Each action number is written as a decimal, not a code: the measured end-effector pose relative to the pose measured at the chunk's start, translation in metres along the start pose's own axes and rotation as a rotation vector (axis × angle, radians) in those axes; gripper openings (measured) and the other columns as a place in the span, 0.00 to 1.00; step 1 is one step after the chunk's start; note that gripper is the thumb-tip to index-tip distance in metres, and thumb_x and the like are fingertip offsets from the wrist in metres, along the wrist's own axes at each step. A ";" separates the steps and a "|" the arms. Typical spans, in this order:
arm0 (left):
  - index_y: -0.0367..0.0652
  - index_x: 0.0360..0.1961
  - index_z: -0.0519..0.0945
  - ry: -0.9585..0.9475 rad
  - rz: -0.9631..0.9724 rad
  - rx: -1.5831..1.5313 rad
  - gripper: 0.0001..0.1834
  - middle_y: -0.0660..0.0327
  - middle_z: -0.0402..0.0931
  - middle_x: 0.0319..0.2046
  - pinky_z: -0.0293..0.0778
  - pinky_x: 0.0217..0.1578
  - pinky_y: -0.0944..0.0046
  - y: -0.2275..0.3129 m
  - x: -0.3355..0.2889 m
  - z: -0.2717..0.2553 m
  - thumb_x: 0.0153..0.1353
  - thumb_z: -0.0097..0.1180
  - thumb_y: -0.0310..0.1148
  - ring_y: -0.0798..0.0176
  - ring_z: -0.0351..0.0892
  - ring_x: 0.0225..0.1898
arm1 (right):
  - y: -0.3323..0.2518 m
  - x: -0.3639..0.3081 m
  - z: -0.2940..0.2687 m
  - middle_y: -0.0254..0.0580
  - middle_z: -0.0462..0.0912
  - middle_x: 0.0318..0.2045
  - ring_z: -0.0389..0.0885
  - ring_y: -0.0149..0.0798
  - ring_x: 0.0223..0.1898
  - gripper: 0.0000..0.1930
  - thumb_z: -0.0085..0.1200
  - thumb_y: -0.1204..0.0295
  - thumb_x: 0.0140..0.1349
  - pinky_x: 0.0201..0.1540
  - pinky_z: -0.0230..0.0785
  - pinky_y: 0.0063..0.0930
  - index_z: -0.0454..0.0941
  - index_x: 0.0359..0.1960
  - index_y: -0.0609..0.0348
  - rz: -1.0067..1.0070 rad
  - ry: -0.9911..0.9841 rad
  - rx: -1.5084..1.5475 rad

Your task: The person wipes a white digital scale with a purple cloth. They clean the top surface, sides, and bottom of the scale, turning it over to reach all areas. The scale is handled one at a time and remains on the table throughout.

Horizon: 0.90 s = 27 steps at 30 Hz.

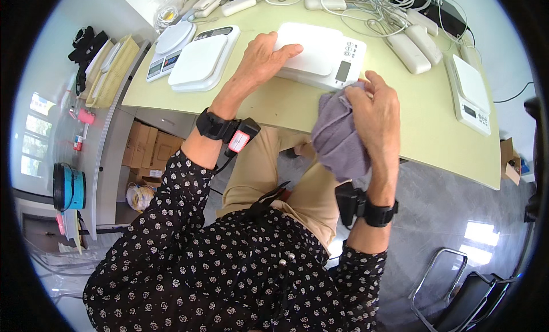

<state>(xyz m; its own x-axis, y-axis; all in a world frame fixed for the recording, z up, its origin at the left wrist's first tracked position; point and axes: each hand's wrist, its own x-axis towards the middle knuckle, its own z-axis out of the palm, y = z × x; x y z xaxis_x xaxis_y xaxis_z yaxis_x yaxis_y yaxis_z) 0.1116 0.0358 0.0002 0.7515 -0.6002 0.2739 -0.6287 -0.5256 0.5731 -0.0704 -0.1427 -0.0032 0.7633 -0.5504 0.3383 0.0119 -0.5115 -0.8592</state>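
Note:
A white kitchen scale [311, 46] rests on the pale yellow-green table in front of me, its display and buttons at the right end. My left hand [264, 58] grips its left side, thumb lying on top of the weighing plate and fingers at the edge. My right hand [374, 112] holds a bunched grey-purple cloth [340, 135] by the scale's near right corner. Most of the cloth hangs down past the table's front edge. How far its upper end touches the scale is partly hidden by my fingers.
Two more white scales, a squarish one [200, 60] and a round-topped one [173, 39], stand on the table [257, 112] at left. Another scale [472, 92] is at the far right. White adapters [409, 49] and tangled cables [372, 12] crowd the back. A chair [469, 298] stands lower right.

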 end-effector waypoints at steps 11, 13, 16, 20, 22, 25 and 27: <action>0.31 0.26 0.86 -0.062 -0.277 -0.540 0.24 0.60 0.81 0.23 0.68 0.26 0.63 -0.018 0.021 -0.016 0.62 0.70 0.47 0.70 0.72 0.24 | -0.029 -0.047 0.051 0.56 0.81 0.51 0.81 0.36 0.45 0.38 0.58 0.82 0.60 0.44 0.76 0.26 0.59 0.74 0.68 0.087 0.194 0.760; 0.31 0.28 0.87 -0.080 -0.258 -0.515 0.24 0.62 0.80 0.23 0.67 0.26 0.64 -0.017 0.020 -0.018 0.63 0.69 0.47 0.70 0.72 0.24 | -0.031 -0.046 0.057 0.57 0.81 0.52 0.82 0.38 0.45 0.44 0.57 0.83 0.60 0.44 0.77 0.28 0.52 0.78 0.60 0.021 0.181 0.665; 0.32 0.27 0.88 -0.140 -0.219 -0.506 0.24 0.64 0.79 0.22 0.66 0.25 0.65 -0.016 0.022 -0.020 0.65 0.68 0.47 0.71 0.71 0.24 | -0.031 -0.047 0.057 0.59 0.81 0.53 0.83 0.41 0.45 0.44 0.57 0.84 0.60 0.45 0.77 0.31 0.52 0.78 0.60 -0.072 0.214 0.420; 0.36 0.24 0.88 -0.165 -0.209 -0.462 0.23 0.69 0.73 0.18 0.60 0.23 0.66 -0.018 0.027 -0.021 0.66 0.67 0.46 0.74 0.64 0.23 | -0.035 -0.066 0.059 0.64 0.78 0.59 0.83 0.45 0.48 0.44 0.58 0.83 0.61 0.51 0.76 0.34 0.49 0.78 0.68 -0.117 0.172 0.482; 0.37 0.24 0.88 -0.193 -0.164 -0.468 0.23 0.70 0.71 0.17 0.58 0.23 0.66 -0.020 0.026 -0.020 0.66 0.67 0.46 0.74 0.62 0.22 | -0.036 -0.082 0.057 0.67 0.75 0.62 0.81 0.49 0.54 0.45 0.58 0.83 0.62 0.54 0.75 0.35 0.44 0.78 0.71 -0.078 0.109 0.440; 0.36 0.36 0.90 -0.272 -0.086 -0.371 0.16 0.70 0.81 0.24 0.69 0.27 0.71 -0.024 0.029 -0.024 0.69 0.64 0.41 0.77 0.72 0.26 | -0.036 -0.101 0.059 0.67 0.75 0.62 0.81 0.51 0.56 0.48 0.59 0.84 0.62 0.58 0.74 0.37 0.39 0.78 0.73 -0.088 0.089 0.379; 0.36 0.37 0.90 -0.281 -0.051 -0.384 0.16 0.69 0.82 0.25 0.70 0.28 0.72 -0.025 0.030 -0.024 0.69 0.64 0.41 0.77 0.73 0.27 | -0.035 -0.109 0.061 0.67 0.74 0.62 0.81 0.52 0.56 0.48 0.59 0.84 0.62 0.58 0.73 0.37 0.39 0.78 0.73 -0.076 0.069 0.338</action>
<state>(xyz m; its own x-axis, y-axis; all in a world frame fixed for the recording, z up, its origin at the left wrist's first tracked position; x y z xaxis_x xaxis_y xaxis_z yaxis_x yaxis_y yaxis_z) 0.1542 0.0450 0.0125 0.6629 -0.7472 0.0484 -0.4333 -0.3301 0.8386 -0.1141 -0.0249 -0.0337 0.7064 -0.5684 0.4219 0.2892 -0.3122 -0.9049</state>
